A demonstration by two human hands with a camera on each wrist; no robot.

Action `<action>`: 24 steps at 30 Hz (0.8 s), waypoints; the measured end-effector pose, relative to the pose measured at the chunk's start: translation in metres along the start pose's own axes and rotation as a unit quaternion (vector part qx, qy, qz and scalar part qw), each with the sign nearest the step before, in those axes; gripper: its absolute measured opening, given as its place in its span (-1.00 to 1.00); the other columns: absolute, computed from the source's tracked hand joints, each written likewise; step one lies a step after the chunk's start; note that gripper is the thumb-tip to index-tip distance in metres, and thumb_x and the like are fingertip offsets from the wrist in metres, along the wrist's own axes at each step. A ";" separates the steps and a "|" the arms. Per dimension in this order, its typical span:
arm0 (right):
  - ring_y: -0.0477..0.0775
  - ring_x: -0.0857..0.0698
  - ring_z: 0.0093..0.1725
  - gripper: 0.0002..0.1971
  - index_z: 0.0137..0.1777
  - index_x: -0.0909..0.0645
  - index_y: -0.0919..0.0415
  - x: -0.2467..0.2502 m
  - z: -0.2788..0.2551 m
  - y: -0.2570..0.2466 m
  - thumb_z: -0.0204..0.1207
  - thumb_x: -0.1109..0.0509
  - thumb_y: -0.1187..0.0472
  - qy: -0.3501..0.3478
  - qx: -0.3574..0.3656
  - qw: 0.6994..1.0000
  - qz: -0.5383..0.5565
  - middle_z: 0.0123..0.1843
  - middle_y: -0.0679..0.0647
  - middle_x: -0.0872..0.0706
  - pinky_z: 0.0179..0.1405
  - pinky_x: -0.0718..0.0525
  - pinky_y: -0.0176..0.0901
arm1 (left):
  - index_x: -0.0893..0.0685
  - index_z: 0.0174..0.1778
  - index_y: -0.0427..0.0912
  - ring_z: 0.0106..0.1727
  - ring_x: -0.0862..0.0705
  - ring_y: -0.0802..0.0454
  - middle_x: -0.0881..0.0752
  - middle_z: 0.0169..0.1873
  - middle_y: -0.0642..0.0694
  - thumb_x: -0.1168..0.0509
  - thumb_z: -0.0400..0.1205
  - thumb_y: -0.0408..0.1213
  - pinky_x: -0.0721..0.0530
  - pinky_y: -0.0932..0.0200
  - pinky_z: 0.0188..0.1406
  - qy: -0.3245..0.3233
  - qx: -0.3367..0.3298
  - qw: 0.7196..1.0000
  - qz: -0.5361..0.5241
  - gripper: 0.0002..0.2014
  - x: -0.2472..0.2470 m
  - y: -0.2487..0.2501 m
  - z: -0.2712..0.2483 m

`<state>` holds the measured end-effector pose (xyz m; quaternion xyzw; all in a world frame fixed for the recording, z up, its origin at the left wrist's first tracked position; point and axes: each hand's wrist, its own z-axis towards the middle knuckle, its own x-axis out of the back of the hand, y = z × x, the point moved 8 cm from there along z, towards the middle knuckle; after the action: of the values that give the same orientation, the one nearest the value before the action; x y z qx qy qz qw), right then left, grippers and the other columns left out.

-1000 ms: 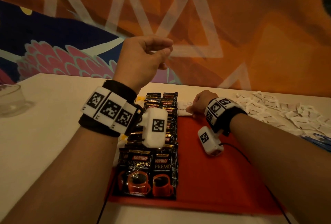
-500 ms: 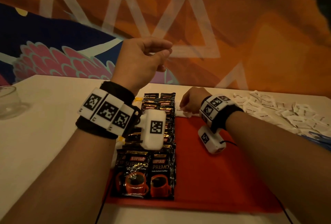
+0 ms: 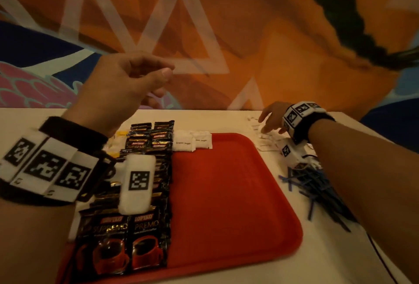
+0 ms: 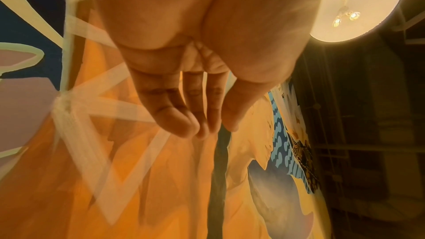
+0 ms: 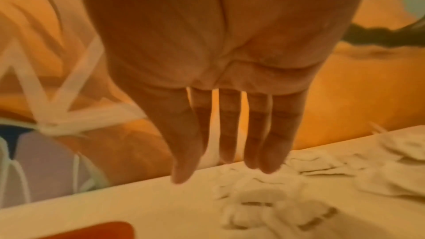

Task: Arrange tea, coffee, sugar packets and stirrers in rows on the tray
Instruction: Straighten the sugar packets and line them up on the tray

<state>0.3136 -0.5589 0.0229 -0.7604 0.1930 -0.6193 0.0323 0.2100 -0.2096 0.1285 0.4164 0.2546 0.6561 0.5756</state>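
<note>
A red tray (image 3: 226,204) lies on the white table. Two columns of black coffee sachets (image 3: 145,170) fill its left side. Two white sugar packets (image 3: 192,143) lie at its far edge beside them. My left hand (image 3: 127,84) is raised above the tray's left side, fingers loosely curled, holding nothing; the left wrist view shows its fingers (image 4: 184,115) empty. My right hand (image 3: 272,120) is right of the tray, fingers straight, reaching down over the loose pile of sugar packets (image 5: 276,197), its fingertips (image 5: 266,166) just above them.
Blue stirrers (image 3: 313,188) lie in a heap on the table right of the tray, under my right forearm. Yellow-tagged tea packets (image 3: 118,145) peek out left of the coffee columns. A painted orange wall stands behind the table.
My right hand left the tray's far edge, where two sugar packets now lie, and moved right to the loose sugar pile, fingers opening. The left hand stayed raised.
</note>
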 end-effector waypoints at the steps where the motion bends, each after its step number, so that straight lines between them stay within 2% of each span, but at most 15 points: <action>1: 0.18 -0.63 0.21 -0.53 0.34 -0.65 0.19 -0.003 -0.001 0.007 0.45 -0.62 0.17 -0.015 -0.009 0.999 -0.033 0.24 0.10 -0.67 0.15 -0.65 0.04 | -0.73 0.03 0.13 -0.15 -0.73 0.13 -0.79 -0.01 0.00 -0.30 0.66 -0.18 -0.73 0.20 -0.22 0.001 0.000 1.000 0.000 -0.86 0.001 -0.001 0.001; 2: 0.18 -0.59 0.28 -0.44 0.42 -0.59 0.15 -0.005 0.001 0.014 0.43 -0.63 0.08 -0.022 -0.018 0.997 -0.070 0.32 0.07 -0.62 0.15 -0.59 0.03 | -0.73 0.03 0.14 -0.14 -0.73 0.13 -0.79 -0.02 0.02 -0.30 0.64 -0.14 -0.73 0.19 -0.23 0.001 0.002 1.000 -0.003 -0.87 0.001 -0.002 0.002; 4: 0.19 -0.45 0.52 -0.20 0.54 -0.48 0.01 -0.011 0.004 0.022 0.32 -0.64 -0.16 -0.037 -0.025 0.990 -0.135 0.59 0.03 -0.45 0.37 -0.49 0.10 | -0.74 0.02 0.16 -0.17 -0.74 0.17 -0.80 -0.04 0.04 -0.32 0.53 -0.02 -0.74 0.26 -0.29 -0.007 0.009 1.000 -0.014 -0.81 0.001 -0.006 0.004; 6: 0.21 -0.40 0.59 -0.04 0.57 -0.44 -0.14 -0.018 0.009 0.027 0.14 -0.66 -0.33 -0.054 -0.028 0.984 -0.170 0.67 -0.03 -0.35 0.49 -0.44 0.20 | -0.74 0.02 0.17 -0.20 -0.74 0.20 -0.81 -0.06 0.07 -0.32 0.43 0.05 -0.73 0.35 -0.34 -0.012 0.010 1.000 -0.016 -0.73 0.000 -0.009 0.005; 7: 0.20 -0.44 0.55 -0.06 0.54 -0.46 -0.17 -0.020 0.008 0.026 0.12 -0.66 -0.34 -0.058 -0.024 0.979 -0.192 0.64 -0.06 -0.40 0.47 -0.48 0.21 | -0.75 0.02 0.17 -0.21 -0.74 0.19 -0.81 -0.07 0.07 -0.33 0.42 0.05 -0.72 0.35 -0.35 -0.012 0.007 1.000 -0.015 -0.72 0.000 -0.011 0.005; 8: 0.16 -0.54 0.45 -0.14 0.51 -0.51 -0.15 -0.023 0.007 0.024 0.17 -0.66 -0.30 -0.065 -0.016 0.976 -0.207 0.54 -0.10 -0.54 0.40 -0.55 0.17 | -0.76 0.02 0.17 -0.21 -0.74 0.18 -0.81 -0.08 0.08 -0.33 0.43 0.05 -0.72 0.35 -0.36 -0.012 0.004 1.000 -0.014 -0.74 0.001 -0.012 0.006; 10: 0.04 -0.67 0.12 -0.35 0.39 -0.63 -0.06 -0.025 0.008 0.020 0.28 -0.69 -0.10 -0.066 0.000 0.976 -0.208 0.19 -0.19 -0.78 0.19 -0.68 0.03 | -0.76 0.01 0.19 -0.19 -0.74 0.16 -0.81 -0.07 0.09 -0.33 0.46 0.03 -0.72 0.33 -0.36 -0.014 0.005 1.000 -0.008 -0.76 0.001 -0.016 0.007; 11: 0.02 -0.68 0.07 -0.42 0.32 -0.67 -0.05 -0.023 0.010 0.017 0.28 -0.70 -0.04 -0.054 0.011 0.975 -0.215 0.18 -0.16 -0.79 0.18 -0.70 0.02 | -0.76 0.00 0.20 -0.19 -0.74 0.16 -0.81 -0.07 0.09 -0.33 0.46 0.03 -0.72 0.33 -0.36 -0.014 0.007 1.000 -0.005 -0.77 0.001 -0.018 0.007; 13: 0.09 -0.67 0.24 -0.44 0.29 -0.69 -0.09 -0.018 0.013 0.017 0.27 -0.69 -0.09 -0.029 0.006 0.968 -0.250 0.38 -0.04 -0.69 0.31 -0.66 0.08 | -0.76 0.00 0.21 -0.19 -0.74 0.16 -0.81 -0.06 0.10 -0.33 0.46 0.03 -0.73 0.33 -0.36 -0.013 0.012 1.000 -0.005 -0.77 0.001 -0.019 0.009; 15: 0.18 -0.57 0.41 -0.32 0.40 -0.61 -0.08 -0.014 0.015 0.021 0.28 -0.61 -0.27 -0.028 -0.007 0.961 -0.275 0.53 0.00 -0.55 0.41 -0.56 0.17 | -0.76 0.00 0.20 -0.19 -0.74 0.16 -0.81 -0.07 0.09 -0.33 0.46 0.03 -0.73 0.32 -0.36 -0.011 0.011 1.000 -0.005 -0.77 0.001 -0.020 0.009; 17: 0.24 -0.46 0.53 -0.17 0.55 -0.47 -0.03 -0.019 0.010 0.027 0.33 -0.49 -0.40 -0.070 -0.026 0.957 -0.279 0.63 0.04 -0.42 0.48 -0.45 0.21 | -0.77 0.00 0.20 -0.19 -0.74 0.15 -0.81 -0.06 0.09 -0.33 0.46 0.03 -0.74 0.31 -0.35 -0.011 0.011 1.000 -0.004 -0.77 0.000 -0.020 0.009; 19: 0.24 -0.36 0.61 -0.10 0.65 -0.32 -0.08 -0.025 0.010 0.032 0.36 -0.43 -0.44 -0.095 -0.032 0.958 -0.270 0.70 0.03 -0.29 0.52 -0.39 0.21 | -0.76 0.00 0.20 -0.19 -0.74 0.15 -0.81 -0.06 0.10 -0.33 0.46 0.03 -0.74 0.30 -0.35 -0.012 0.013 1.000 -0.003 -0.77 0.000 -0.020 0.009; 20: 0.22 -0.36 0.61 -0.09 0.65 -0.30 -0.15 -0.027 0.011 0.031 0.33 -0.44 -0.46 -0.094 -0.030 0.959 -0.265 0.71 -0.01 -0.28 0.53 -0.41 0.20 | -0.76 0.00 0.20 -0.19 -0.74 0.14 -0.81 -0.06 0.09 -0.33 0.46 0.03 -0.73 0.30 -0.35 -0.012 0.015 1.000 -0.003 -0.77 0.000 -0.021 0.009; 22: 0.17 -0.48 0.53 -0.12 0.59 -0.36 -0.27 -0.030 0.013 0.025 0.25 -0.49 -0.45 -0.074 -0.018 0.960 -0.271 0.66 -0.07 -0.38 0.47 -0.52 0.16 | -0.77 0.00 0.19 -0.18 -0.74 0.12 -0.81 -0.06 0.08 -0.34 0.46 0.03 -0.73 0.29 -0.35 -0.011 0.017 1.000 -0.004 -0.77 0.000 -0.021 0.009; 24: 0.16 -0.56 0.44 -0.22 0.54 -0.47 -0.20 -0.031 0.016 0.019 0.29 -0.57 -0.30 -0.052 0.000 0.964 -0.262 0.58 -0.05 -0.49 0.41 -0.58 0.15 | -0.77 -0.01 0.19 -0.17 -0.74 0.13 -0.81 -0.07 0.08 -0.34 0.46 0.02 -0.72 0.27 -0.34 -0.008 0.022 1.000 -0.002 -0.77 0.000 -0.022 0.009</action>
<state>0.3190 -0.5688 -0.0144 -0.8153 -0.0147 -0.5661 -0.1211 0.2294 -0.2059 0.1153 0.4339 0.2654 0.6457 0.5695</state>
